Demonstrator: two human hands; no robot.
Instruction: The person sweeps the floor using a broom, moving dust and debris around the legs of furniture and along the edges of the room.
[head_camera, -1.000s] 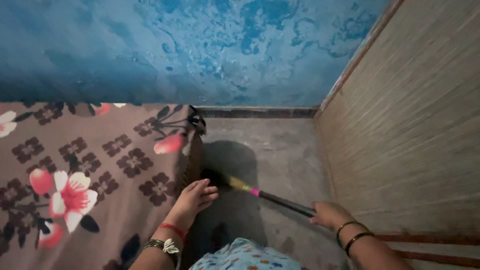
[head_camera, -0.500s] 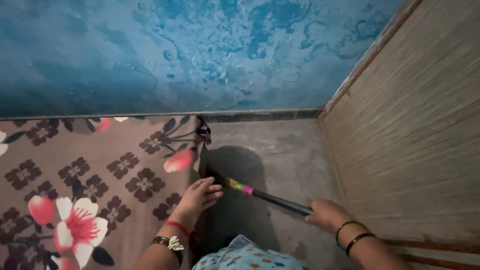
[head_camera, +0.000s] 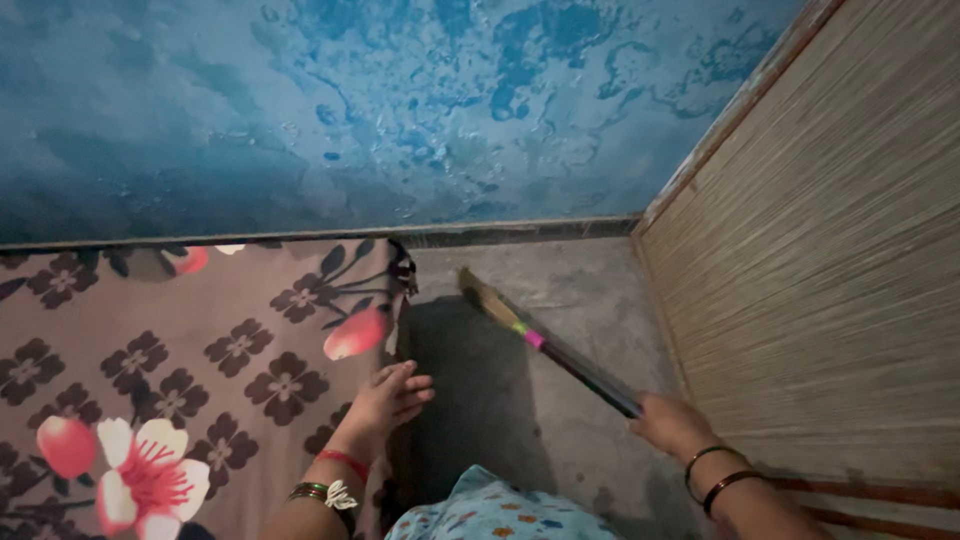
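Since the earlier frames the broom (head_camera: 545, 343) has swung out from the shadow beside the bed: its bristle end, which was low and close to the left hand, now points up toward the foot of the blue wall (head_camera: 400, 110), clear of the bedspread. The left hand has barely shifted.

That right hand (head_camera: 672, 423) is closed around the lower end of the broom's dark handle, with the fingers wrapped under it, so only the knuckles and back of the hand show; two dark bangles circle the wrist, and the forearm runs off the bottom edge. The handle carries a pink and green band just below the pale, blurred bristles, whose tip lies over the grey concrete floor (head_camera: 580, 280) near the dark skirting strip.

The left hand (head_camera: 388, 397) rests flat and open, fingers loosely spread, on the edge of the brown floral bedspread (head_camera: 200, 340), gripping nothing. A red thread and a metal bracelet sit on that wrist.

A deep shadow fills the floor between the bed edge and the broom, and what lies there cannot be made out. The side of the bed is hidden under the cloth. A ribbed, tan panel (head_camera: 830, 260) closes the right side, cut off by the frame. A patch of patterned light-blue clothing (head_camera: 490, 515) shows at the bottom edge.
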